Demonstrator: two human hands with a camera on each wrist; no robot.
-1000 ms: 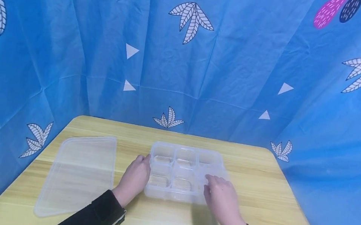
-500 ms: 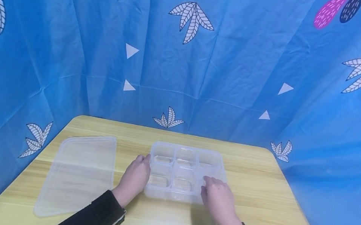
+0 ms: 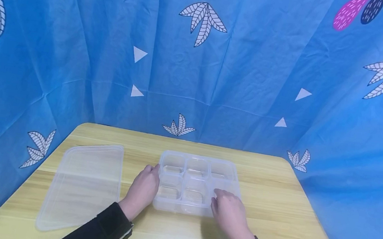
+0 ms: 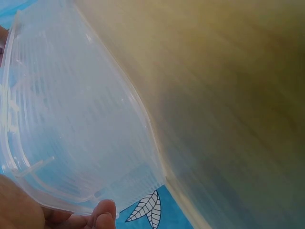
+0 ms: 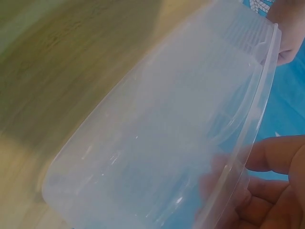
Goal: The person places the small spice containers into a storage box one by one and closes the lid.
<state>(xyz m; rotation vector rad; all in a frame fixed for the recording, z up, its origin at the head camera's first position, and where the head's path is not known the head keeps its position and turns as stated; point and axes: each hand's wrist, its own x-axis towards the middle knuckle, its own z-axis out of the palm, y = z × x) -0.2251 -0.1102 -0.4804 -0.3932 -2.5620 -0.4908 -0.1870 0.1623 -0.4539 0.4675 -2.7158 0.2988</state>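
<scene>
A translucent plastic storage box (image 3: 185, 207) stands on the table, split into a grid of several small bins. My left hand (image 3: 142, 187) grips its left side; in the left wrist view the fingertips (image 4: 104, 214) curl at the rim. Over the front right corner, my right hand (image 3: 231, 215) pinches the wall of the small bin (image 3: 228, 185) there. The right wrist view shows a thumb (image 5: 269, 155) at the rim, with other fingers blurred through the cloudy plastic. That bin sits level with its neighbours, partly hidden by the hand.
A flat translucent lid (image 3: 84, 186) lies on the left of the wooden table (image 3: 276, 195), close to my left forearm. Blue patterned cloth (image 3: 255, 75) hangs behind the table and along both sides.
My right hand has shifted slightly left and toward me. The front right bin, earlier sticking out to the right, has settled in line with the storage box. The left hand stays put.
</scene>
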